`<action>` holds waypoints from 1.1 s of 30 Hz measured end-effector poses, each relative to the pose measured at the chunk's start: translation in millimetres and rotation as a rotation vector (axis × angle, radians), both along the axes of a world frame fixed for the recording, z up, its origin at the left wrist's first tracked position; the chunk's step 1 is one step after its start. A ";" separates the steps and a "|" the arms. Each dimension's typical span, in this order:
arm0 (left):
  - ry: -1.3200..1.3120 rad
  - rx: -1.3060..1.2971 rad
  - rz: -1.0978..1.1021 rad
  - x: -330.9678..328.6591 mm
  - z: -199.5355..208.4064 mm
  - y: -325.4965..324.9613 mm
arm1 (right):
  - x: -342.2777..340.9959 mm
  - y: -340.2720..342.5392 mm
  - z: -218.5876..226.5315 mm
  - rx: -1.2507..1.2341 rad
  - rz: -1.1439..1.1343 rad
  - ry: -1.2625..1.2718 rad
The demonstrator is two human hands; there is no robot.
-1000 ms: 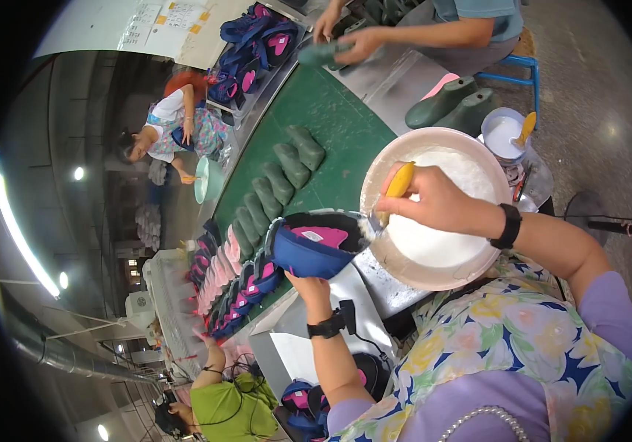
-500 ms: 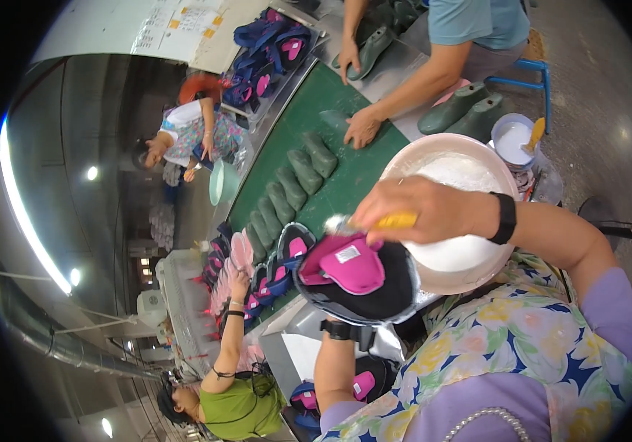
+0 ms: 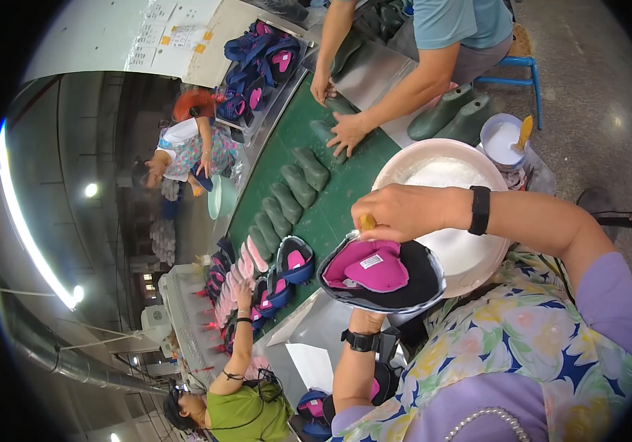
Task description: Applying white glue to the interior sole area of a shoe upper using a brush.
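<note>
My right hand is closed round the short yellow handle of a brush. Its bristle end is at the far left edge of a shoe upper, and my fingers mostly hide it. The upper is dark, with a magenta lining and tongue, a small white label and a pale wet-looking rim. From beneath, my left hand supports the upper, its fingers mostly hidden below it. A pink basin of white liquid stands just right of the upper, partly under my right forearm.
A green conveyor belt carries dark green shoe lasts and more uppers. A co-worker's hands handle lasts at the far end. Another co-worker's hand reaches in from the left. A small tub with a brush stands beyond the basin.
The upper has shifted slightly right. My right hand has turned, bringing the brush from above the upper's left side to its far rim. The far co-worker's hands have come closer together over the lasts.
</note>
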State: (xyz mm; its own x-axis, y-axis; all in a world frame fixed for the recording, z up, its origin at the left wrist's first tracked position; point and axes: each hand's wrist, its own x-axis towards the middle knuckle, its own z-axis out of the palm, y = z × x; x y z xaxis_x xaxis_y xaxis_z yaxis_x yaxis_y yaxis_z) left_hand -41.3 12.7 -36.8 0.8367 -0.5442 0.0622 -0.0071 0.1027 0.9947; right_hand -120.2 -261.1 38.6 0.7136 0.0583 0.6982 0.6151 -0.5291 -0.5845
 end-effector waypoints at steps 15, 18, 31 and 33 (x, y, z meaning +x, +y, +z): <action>-0.239 0.098 0.045 36.5 31.0 9.8 | -29.0 -16.7 -19.3 0.281 -0.090 0.670; -0.291 0.118 0.048 46.9 46.0 23.4 | -31.9 -18.8 -50.5 0.200 -0.223 0.580; -0.498 0.218 0.003 40.8 37.7 12.4 | -32.0 -7.3 -7.1 0.388 -0.094 0.208; -0.533 0.225 -0.006 41.8 37.3 5.5 | -25.9 -3.3 -9.3 0.379 -0.021 0.167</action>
